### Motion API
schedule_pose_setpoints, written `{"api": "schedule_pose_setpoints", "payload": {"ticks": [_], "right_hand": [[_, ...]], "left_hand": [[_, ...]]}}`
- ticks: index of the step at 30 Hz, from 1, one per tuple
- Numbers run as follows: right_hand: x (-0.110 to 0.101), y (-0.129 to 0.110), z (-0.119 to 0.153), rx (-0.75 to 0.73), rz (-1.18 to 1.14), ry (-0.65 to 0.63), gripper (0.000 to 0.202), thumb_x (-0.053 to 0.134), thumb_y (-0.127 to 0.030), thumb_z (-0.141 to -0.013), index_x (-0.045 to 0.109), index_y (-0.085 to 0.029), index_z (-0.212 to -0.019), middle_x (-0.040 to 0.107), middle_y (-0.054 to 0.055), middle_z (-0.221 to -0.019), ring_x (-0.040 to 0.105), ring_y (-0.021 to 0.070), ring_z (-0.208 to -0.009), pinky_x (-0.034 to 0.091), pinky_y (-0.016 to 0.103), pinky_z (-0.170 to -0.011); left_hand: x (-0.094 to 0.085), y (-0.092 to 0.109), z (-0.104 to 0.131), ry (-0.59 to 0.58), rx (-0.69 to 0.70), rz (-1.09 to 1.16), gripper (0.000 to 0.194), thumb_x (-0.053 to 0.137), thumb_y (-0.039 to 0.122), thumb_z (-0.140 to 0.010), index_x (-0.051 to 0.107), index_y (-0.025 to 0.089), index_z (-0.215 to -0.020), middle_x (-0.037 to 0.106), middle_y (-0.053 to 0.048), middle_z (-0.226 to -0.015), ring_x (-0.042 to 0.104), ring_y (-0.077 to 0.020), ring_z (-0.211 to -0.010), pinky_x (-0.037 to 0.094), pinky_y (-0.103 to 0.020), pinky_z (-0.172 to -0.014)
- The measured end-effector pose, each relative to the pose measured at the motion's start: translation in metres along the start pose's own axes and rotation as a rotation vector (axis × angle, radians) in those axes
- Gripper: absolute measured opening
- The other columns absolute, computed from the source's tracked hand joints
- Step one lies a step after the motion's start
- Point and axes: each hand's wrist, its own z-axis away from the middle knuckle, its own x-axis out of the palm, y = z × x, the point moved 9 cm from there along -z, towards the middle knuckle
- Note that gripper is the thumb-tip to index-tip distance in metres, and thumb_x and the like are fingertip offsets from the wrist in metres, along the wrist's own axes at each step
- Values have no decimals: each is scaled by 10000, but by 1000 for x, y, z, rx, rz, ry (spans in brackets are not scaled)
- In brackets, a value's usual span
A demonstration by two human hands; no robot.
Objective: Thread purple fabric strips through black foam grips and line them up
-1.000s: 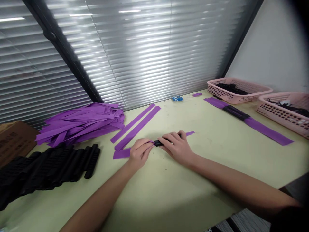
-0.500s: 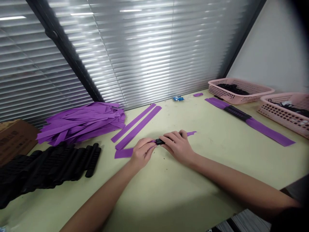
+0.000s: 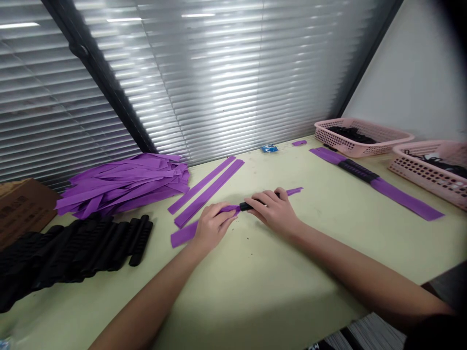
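Observation:
My left hand (image 3: 213, 226) is closed on a purple strap (image 3: 182, 235), whose flat tail sticks out to the left while the part by my fingertips is bunched narrow. My right hand (image 3: 275, 211) wraps round a black tubular sleeve (image 3: 245, 206), mostly hidden under the fingers. The strap runs into the sleeve's left end, and a short folded purple end shows beyond my right hand. Behind my left hand two more purple straps (image 3: 209, 193) lie side by side on the table.
To the left are a heap of purple straps (image 3: 127, 182), a row of black sleeves (image 3: 80, 250) and a cardboard box (image 3: 27, 209). At right lie sleeved straps (image 3: 397, 197) and two pink baskets (image 3: 365, 143) holding black items. A blue packet (image 3: 269, 148) is near the blinds.
The sleeve and my right hand have shifted slightly right and away from me. More bunched strap now shows between my left fingers and the sleeve, and its left tail has tilted.

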Motion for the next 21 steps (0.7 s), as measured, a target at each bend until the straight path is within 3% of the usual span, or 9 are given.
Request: {"api": "schedule_pose_setpoints", "payload": {"ticks": [9, 21], "right_hand": [[1, -6, 0, -1, -28, -9, 169, 509, -299, -950, 617, -229, -1060, 684, 22, -942, 527, 155, -826, 234, 353, -764], [8, -8, 2, -15, -84, -44, 196, 491, -325, -958, 623, -228, -1066, 682, 30, -950, 524, 157, -835, 230, 357, -766]], "left_hand": [[1, 2, 3, 6, 41, 57, 130, 615, 183, -860, 703, 203, -954, 674, -59, -906, 606, -173, -811, 493, -339, -725], [-7, 4, 0, 75, 7, 164, 155, 608, 141, -852, 705, 208, -953, 681, -58, -882, 609, -173, -809, 504, -337, -720]]}}
